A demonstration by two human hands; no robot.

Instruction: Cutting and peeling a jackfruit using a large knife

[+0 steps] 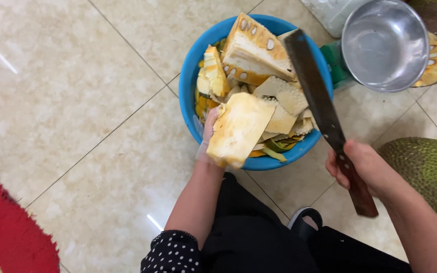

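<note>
My left hand is raised ahead of my body, forearm bare below a dotted sleeve, reaching forward and up. It wears a thin clear glove; the fingers are mostly hidden behind what they grip. My right hand sits lower and to the right, bare, fingers wrapped tight around a handle, knuckles up. The right forearm angles in from the lower right corner.

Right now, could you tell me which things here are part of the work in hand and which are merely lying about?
In hand:
left hand holding a jackfruit piece
right hand holding a knife
blue basin of scraps

Lying about:
steel bowl
red mat
whole jackfruit
</note>
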